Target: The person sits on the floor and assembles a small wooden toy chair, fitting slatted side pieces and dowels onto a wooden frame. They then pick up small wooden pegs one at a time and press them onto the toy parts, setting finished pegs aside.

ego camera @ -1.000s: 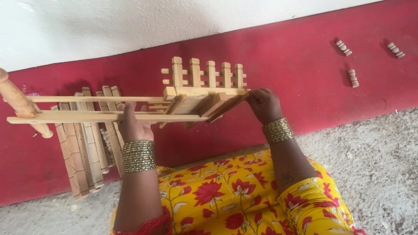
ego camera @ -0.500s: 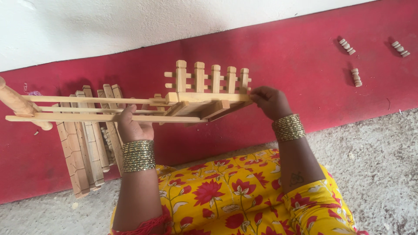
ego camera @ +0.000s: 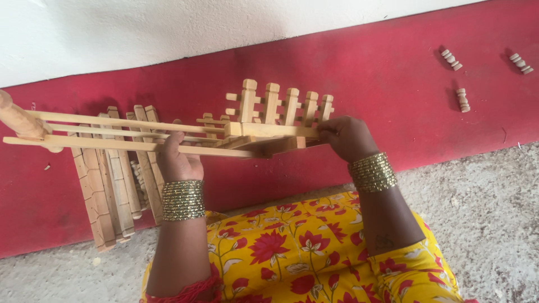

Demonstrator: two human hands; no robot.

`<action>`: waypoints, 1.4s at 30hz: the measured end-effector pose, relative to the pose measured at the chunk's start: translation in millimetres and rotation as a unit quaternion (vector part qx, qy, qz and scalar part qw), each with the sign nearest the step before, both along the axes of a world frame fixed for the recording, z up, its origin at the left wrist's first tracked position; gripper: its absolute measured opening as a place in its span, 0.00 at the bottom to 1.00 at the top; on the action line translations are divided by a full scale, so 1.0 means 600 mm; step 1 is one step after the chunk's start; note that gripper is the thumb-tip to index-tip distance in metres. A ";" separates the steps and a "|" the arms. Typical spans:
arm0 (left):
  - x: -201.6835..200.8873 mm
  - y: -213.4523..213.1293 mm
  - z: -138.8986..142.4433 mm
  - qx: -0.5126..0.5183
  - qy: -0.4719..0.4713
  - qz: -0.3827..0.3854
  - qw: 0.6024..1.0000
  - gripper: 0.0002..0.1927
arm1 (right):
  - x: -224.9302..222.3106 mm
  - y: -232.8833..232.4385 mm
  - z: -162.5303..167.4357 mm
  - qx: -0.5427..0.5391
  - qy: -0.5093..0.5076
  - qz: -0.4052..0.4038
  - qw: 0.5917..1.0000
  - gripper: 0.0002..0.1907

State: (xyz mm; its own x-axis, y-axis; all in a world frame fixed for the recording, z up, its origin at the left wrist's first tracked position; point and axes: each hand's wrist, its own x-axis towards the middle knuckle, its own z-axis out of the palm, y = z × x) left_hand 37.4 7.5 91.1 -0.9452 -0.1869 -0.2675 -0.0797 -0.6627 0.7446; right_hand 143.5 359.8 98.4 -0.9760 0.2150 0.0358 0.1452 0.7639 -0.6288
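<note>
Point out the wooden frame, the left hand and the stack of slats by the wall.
wooden frame (ego camera: 269,130), head view, front crossbar
left hand (ego camera: 178,163), head view, back of hand
stack of slats (ego camera: 106,191), head view, middle slat

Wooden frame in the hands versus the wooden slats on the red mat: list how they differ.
The wooden frame is assembled, held up level by the left hand and right hand; the wooden slats lie untouched on the red mat. The frame has notched uprights; the slats lie flat together. Both are pale bare wood.
</note>
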 end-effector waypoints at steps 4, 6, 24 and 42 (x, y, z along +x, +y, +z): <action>0.005 0.006 0.008 -0.022 0.008 -0.009 1.000 0.30 | 0.009 -0.034 0.013 -0.034 0.077 0.046 0.995 0.07; 0.007 0.008 0.008 -0.015 0.024 -0.013 1.000 0.31 | 0.010 -0.040 0.017 -0.079 0.083 0.030 0.993 0.07; 0.026 0.025 0.011 -0.025 0.049 -0.024 0.998 0.30 | 0.008 -0.038 0.025 -0.161 0.022 0.055 0.985 0.08; 0.020 0.013 -0.027 0.001 0.381 -0.026 0.924 0.33 | -0.006 -0.147 0.001 -0.071 0.102 0.126 0.984 0.05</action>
